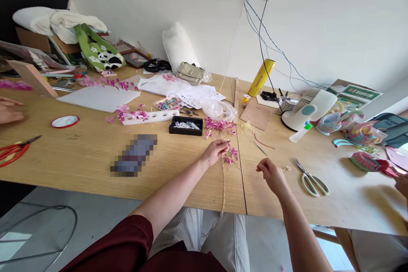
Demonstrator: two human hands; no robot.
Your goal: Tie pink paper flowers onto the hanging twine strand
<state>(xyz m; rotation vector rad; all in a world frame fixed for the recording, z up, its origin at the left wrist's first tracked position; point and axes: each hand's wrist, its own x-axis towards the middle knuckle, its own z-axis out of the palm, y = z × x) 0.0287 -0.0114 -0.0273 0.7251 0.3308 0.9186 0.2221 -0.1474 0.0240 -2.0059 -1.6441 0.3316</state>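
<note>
A long twine stem (223, 182) lies on the wooden table (95, 157). It runs from the table's near edge, where its tail hangs down toward the person's lap, straight away to a small bunch of pink paper flowers (231, 154) at its far end. So its long line points away from the person, not side to side.

The left hand (215, 151) sits right at that far end. Its fingers are curled in and pinch the stem just beside the pink flowers, so the flowers poke out to the right of the fingertips. This hand is the near one to the stem; it touches it.

The right hand (271, 173) is off to the right of the stem, apart from it, across the seam in the table. Its fingers are bent close together and seem to pinch a thin bit of pale string (286, 168); it is too small to be sure. The stem lies to the left of this hand.

Just past the right hand lie white-handled scissors (310, 177), with the blades pointing away and to the left. Farther back from the flowers is a loose pile of more pink flowers (219, 126), and beside it a black tray (186, 125). A white fan (306, 110) stands back on the right.

At the far left edge another person's hand (9, 110) rests on the table, near red scissors (14, 149).
</note>
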